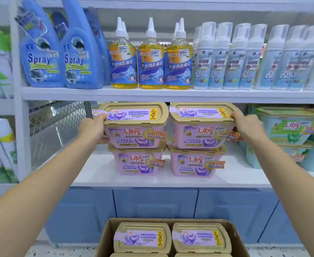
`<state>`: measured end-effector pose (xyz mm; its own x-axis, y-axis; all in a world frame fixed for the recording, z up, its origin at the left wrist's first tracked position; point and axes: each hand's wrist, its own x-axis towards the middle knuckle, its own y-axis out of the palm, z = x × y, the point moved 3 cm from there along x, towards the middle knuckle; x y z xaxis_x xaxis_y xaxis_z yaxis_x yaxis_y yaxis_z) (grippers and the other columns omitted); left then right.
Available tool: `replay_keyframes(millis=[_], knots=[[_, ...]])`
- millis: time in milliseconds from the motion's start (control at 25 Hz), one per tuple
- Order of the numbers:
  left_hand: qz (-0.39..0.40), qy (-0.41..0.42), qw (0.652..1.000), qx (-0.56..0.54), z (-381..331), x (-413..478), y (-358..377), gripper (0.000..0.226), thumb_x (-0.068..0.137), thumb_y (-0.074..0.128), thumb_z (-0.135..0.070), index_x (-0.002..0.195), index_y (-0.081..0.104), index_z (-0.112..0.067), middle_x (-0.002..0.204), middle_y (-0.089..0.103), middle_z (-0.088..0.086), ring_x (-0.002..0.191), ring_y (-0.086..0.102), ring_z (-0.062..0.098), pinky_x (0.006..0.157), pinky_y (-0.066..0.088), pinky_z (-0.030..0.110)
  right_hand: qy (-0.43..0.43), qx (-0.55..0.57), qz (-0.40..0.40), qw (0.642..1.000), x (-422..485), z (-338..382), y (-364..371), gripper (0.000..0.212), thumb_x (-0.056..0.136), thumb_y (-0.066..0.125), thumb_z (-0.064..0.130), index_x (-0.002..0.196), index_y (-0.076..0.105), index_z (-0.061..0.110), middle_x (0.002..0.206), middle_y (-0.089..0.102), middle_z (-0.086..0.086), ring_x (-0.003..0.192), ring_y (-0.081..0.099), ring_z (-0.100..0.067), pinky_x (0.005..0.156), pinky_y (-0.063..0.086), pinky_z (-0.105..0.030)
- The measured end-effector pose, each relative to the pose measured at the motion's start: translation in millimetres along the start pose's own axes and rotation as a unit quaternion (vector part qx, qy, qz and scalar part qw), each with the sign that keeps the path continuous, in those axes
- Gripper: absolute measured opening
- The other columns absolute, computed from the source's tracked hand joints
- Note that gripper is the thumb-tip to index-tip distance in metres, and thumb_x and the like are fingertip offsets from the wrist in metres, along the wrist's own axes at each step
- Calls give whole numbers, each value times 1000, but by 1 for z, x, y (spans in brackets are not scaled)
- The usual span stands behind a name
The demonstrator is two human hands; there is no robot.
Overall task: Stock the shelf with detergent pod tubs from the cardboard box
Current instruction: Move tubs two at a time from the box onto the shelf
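Head view: four pink tubs [139, 162] on shelf [96, 175]. Left grip [94, 127] clasps upper-left tub [134, 127]; right grip [245, 125] clasps upper-right tub [202, 128]; two beneath.

4 pink tubs [134, 133] on shelf [96, 171], 4 vis. in box [104, 236].

On my screen both forearms [41, 182] are bare up to the frame edge (the wide lens makes them look long and tapering); the left hand [95, 127] and right hand [245, 125] are bare as well.
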<state>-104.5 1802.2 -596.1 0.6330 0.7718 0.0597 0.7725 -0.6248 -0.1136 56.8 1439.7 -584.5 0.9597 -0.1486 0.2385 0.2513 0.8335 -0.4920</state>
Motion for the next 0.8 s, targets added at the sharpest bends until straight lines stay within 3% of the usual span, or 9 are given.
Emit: replay_keyframes(millis=[80, 240, 400, 440, 600, 720, 800], knots=[[-1, -2, 1000, 14, 0, 12, 8, 42, 80, 52, -29, 104, 61, 5, 86, 66, 23, 59, 63, 31, 42, 55, 35, 8, -15, 5, 1000, 6, -5, 8, 62, 85, 40, 45, 113, 59, -7, 119, 58, -30, 109, 54, -42, 92, 42, -41], [2, -9, 999, 48, 6, 29, 14, 47, 72, 52, -35, 96, 63, 4, 76, 68, 22, 64, 68, 35, 69, 59, 49, 10, -31, 19, 999, 14, -9, 20, 61, 84, 41, 47, 112, 60, -5, 116, 60, -28, 107, 56, -42, 93, 46, -43], [16, -19, 999, 46, 10, 39, 19, 51, 72, 55, -44, 99, 63, -1, 80, 68, 18, 65, 68, 32, 49, 58, 36, 7, -34, 45, 998, 27, -9, 25, 73, 72, 39, 60, 107, 62, 0, 109, 65, -25, 98, 62, -40, 90, 51, -50], [12, -18, 999, 41, 12, 41, 20, 58, 70, 55, -49, 102, 63, -1, 85, 69, 18, 68, 68, 31, 51, 58, 34, 2, -39, 44, 998, 26, -9, 24, 76, 72, 38, 63, 105, 63, 0, 107, 65, -25, 97, 62, -40, 90, 51, -49], [6, 11, 997, 74, 34, 41, 25, 97, 52, 42, -86, 113, 63, -14, 113, 67, 13, 105, 62, 34, 95, 48, 44, -39, -46, 44, 997, 17, -9, 22, 89, 60, 30, 75, 86, 66, -1, 91, 64, -22, 90, 60, -37, 86, 47, -40], [48, 71, 990, 113, 42, 28, 31, 92, 55, 31, -91, 123, 51, -31, 125, 62, 3, 118, 54, 30, 103, 41, 47, -45, -70, 35, 996, 16, -8, 18, 70, 63, 34, 65, 74, 56, 0, 87, 57, -23, 86, 53, -36, 76, 41, -35], [37, 95, 984, 147, 40, 25, 29, 94, 56, 26, -91, 122, 52, -30, 123, 64, 6, 117, 55, 32, 102, 41, 46, -47, -75, 41, 995, 20, -8, 17, 67, 68, 39, 64, 80, 58, 0, 91, 62, -24, 86, 60, -38, 81, 50, -42]])
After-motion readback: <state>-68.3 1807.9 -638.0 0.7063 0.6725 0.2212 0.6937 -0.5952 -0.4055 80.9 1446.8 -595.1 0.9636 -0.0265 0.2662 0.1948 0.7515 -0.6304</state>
